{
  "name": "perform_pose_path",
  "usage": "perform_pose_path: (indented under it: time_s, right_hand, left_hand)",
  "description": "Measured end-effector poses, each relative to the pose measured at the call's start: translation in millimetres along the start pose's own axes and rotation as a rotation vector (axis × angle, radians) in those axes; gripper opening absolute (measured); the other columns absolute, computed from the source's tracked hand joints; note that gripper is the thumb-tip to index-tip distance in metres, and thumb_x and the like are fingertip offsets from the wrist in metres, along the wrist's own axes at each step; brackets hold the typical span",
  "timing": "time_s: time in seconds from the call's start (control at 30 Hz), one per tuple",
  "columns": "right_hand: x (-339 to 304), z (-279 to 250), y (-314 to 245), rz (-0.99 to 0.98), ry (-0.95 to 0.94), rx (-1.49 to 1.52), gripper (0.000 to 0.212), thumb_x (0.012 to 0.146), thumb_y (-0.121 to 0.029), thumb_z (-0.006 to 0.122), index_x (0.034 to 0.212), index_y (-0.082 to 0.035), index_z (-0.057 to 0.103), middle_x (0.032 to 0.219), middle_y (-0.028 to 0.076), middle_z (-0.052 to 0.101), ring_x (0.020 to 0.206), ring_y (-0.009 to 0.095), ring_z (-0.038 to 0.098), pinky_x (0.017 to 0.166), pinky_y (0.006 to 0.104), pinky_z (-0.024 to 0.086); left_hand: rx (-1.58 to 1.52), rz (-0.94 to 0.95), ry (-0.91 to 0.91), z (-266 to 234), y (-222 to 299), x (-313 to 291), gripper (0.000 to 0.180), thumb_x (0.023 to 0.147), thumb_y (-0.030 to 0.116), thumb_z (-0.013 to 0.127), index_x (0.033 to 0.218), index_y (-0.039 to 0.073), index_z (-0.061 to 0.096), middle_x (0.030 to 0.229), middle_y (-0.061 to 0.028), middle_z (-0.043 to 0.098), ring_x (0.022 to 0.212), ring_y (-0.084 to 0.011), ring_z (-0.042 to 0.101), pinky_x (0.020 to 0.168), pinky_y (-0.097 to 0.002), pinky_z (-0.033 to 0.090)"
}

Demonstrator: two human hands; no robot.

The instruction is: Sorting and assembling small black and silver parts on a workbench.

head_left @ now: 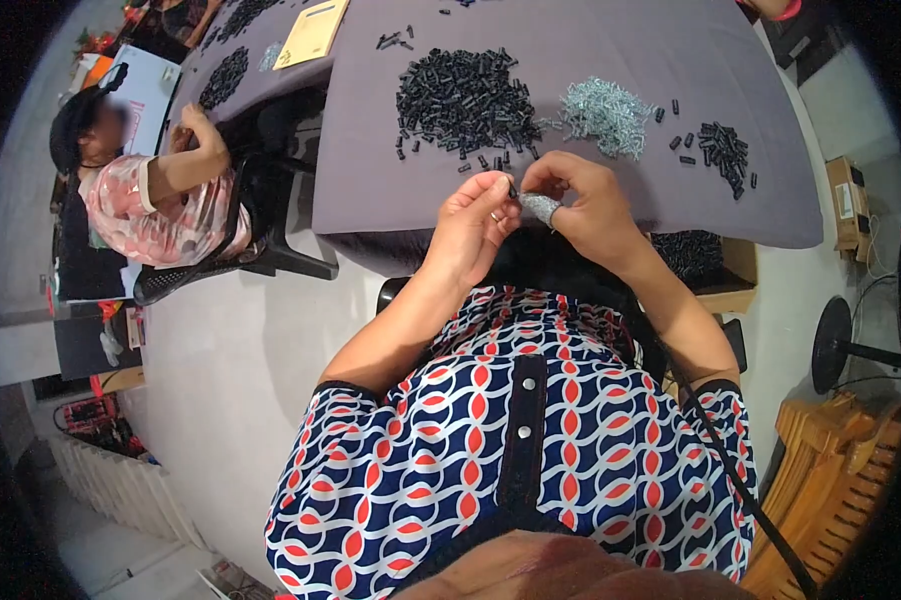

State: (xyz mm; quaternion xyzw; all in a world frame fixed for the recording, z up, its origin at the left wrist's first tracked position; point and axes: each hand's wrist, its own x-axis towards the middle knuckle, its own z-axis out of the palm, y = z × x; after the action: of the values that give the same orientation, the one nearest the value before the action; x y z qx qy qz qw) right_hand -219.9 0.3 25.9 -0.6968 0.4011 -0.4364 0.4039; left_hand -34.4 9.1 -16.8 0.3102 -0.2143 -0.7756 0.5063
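At the near edge of the cloth-covered table, my left hand (478, 215) is closed, pinching a small black cylindrical piece (512, 190) between thumb and fingertips. Close beside it, my right hand (592, 208) has its fingers curled inward. A silver-grey wrapping (541, 207) seems to cover one of its digits; anything small in its fingertips is too tiny to make out. Beyond my hands lies a big heap of black cylindrical pieces (465, 98). To its right is a pile of small shiny metal parts (607, 117), and farther right a smaller black pile (724, 152).
Another person (160, 185) sits on a black chair (295, 250) at the left, working at the table (360, 200). A yellow paper pad (311, 34) lies at the far left. A box of black pieces (685, 255) stands below the table edge; a black fan (835, 345) is at right.
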Motion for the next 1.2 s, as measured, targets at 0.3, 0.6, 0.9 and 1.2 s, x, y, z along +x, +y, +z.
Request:
perform_pose_path:
  time_s: [0.3, 0.6, 0.9, 1.2]
  right_hand:
    - [3, 0, -5, 0.039, -0.029, -0.038, 0.015, 0.077, 0.002, 0.068, 0.091, -0.001, 0.064, 0.08, 0.004, 0.064, 0.074, 0.012, 0.06, 0.068, 0.0266, 0.048]
    - [3, -4, -3, 0.18, -0.099, 0.066, 0.014, 0.079, 0.003, 0.066, 0.092, -0.001, 0.064, 0.08, 0.002, 0.066, 0.074, 0.009, 0.061, 0.068, 0.0258, 0.048]
    - [-13, 1, 12, 0.269, -0.192, 0.21, 0.013, 0.084, 0.003, 0.064, 0.096, 0.0, 0.066, 0.083, 0.001, 0.068, 0.077, 0.008, 0.064, 0.069, 0.0229, 0.05]
    - [-9, 5, 2, 0.195, -0.225, 0.036, 0.016, 0.081, 0.001, 0.066, 0.097, 0.0, 0.068, 0.087, 0.003, 0.069, 0.078, 0.008, 0.062, 0.07, 0.0231, 0.049]
  left_hand:
    - [-0.014, 0.01, 0.125, 6, 1, -5, 0.008, 0.097, 0.012, 0.063, 0.102, 0.007, 0.065, 0.085, -0.0021, 0.067, 0.074, -0.0129, 0.066, 0.07, -0.0269, 0.056]
    - [0.07, 0.028, 0.016, 4, -1, -10, 0.008, 0.096, 0.008, 0.062, 0.102, 0.004, 0.064, 0.089, -0.0055, 0.069, 0.077, -0.015, 0.067, 0.072, -0.0283, 0.056]
    - [0.032, -0.118, 0.03, -3, -12, -19, 0.012, 0.099, 0.012, 0.057, 0.106, 0.003, 0.062, 0.091, -0.0066, 0.068, 0.076, -0.015, 0.066, 0.071, -0.0275, 0.055]
    - [0.339, 0.031, 0.011, -5, 1, -32, 0.018, 0.095, 0.008, 0.063, 0.111, -0.001, 0.063, 0.094, -0.0067, 0.07, 0.078, -0.0121, 0.068, 0.072, -0.0233, 0.055]
